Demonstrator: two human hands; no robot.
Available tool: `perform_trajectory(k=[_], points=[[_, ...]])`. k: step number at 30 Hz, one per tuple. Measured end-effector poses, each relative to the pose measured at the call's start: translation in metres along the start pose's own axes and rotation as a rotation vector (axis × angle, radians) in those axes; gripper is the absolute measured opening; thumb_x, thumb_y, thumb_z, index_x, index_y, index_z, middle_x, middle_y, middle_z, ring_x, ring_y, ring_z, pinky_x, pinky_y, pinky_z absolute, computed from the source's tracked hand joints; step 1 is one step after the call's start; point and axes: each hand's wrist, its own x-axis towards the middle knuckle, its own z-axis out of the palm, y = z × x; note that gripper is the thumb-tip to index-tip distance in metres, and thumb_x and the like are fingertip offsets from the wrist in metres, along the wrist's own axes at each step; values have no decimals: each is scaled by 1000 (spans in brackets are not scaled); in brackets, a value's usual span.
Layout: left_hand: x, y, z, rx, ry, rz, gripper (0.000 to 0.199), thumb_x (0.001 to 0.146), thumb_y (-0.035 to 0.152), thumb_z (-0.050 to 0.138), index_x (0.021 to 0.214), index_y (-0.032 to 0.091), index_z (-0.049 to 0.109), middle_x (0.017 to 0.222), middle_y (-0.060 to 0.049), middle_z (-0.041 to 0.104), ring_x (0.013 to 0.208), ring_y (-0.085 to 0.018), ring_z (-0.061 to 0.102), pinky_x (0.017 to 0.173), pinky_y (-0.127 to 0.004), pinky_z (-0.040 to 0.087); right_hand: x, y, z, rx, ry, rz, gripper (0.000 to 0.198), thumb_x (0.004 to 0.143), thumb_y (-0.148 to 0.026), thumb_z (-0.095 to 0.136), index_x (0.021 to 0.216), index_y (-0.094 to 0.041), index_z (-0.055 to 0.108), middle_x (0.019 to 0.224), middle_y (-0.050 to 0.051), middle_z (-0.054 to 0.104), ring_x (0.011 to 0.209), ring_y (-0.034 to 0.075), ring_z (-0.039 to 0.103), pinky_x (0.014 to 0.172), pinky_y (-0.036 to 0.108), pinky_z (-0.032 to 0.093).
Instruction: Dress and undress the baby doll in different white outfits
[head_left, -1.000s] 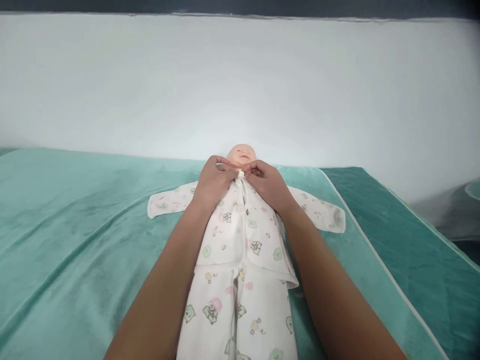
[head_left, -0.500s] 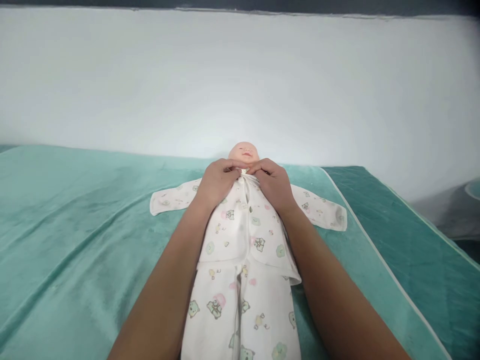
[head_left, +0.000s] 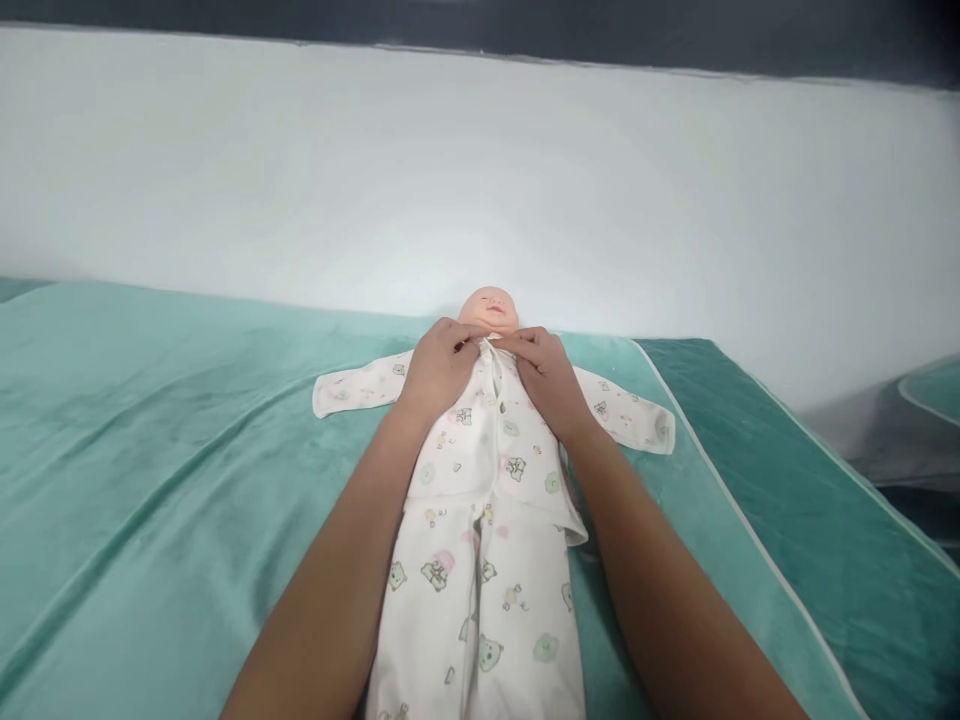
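Both left hand [head_left: 442, 368] and right hand [head_left: 546, 372] are sitting nearly closed, pinching the collar [head_left: 491, 343] of a white, bear-printed, cotton-like top [head_left: 457, 460]. A smooth-headed doll [head_left: 489, 306] is lying face-up inside it, sleeves [head_left: 630, 415] spreading sideways; matching trousers [head_left: 525, 625] are extending below. Plush, creased teal blanket [head_left: 187, 450] is lying underneath, its far edge running along a pale wall [head_left: 480, 170].
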Motion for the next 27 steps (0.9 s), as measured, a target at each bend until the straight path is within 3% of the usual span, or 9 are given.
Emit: perform_trajectory(k=[5,8,12,18,22,27], points=[[-24,9,0,162,43,164,36,91,18,42,112,22,71,112,-7,65,108,-22,57,97,-36,44,-31,-16,-8,-51,-35,9,44,96,-27,34,132,-30,59,138,7,50,131,26,37,112,49,31],[-37,11,0,209,52,215,37,93,18,40,115,22,69,116,-7,64,112,-23,56,101,-38,42,-51,-28,-8,-7,17,12,42,98,-30,33,133,-28,56,140,8,50,133,23,37,113,46,31],[-52,6,-1,107,79,221,35,95,21,40,116,20,68,122,-6,64,118,-20,54,107,-37,39,-67,-37,-6,56,65,22,37,98,-33,36,128,-28,57,137,6,53,131,21,42,113,44,33],[-61,-2,-3,80,90,203,33,95,22,44,118,24,68,129,-5,61,122,-21,52,109,-39,38,-47,-46,-1,-44,165,89,24,92,-35,48,106,-23,64,114,8,64,111,24,52,101,43,39],[-59,-3,-2,115,93,218,34,95,23,45,118,27,69,128,-4,61,121,-22,52,107,-41,40,-29,-54,3,-164,130,226,23,85,-40,57,96,-22,63,105,8,64,101,26,55,89,41,42],[-59,-2,0,122,80,216,34,95,22,44,116,30,70,130,-2,61,123,-22,50,108,-42,39,-25,-56,0,-191,90,393,14,83,-35,53,87,-23,59,95,4,64,84,20,56,75,35,40]])
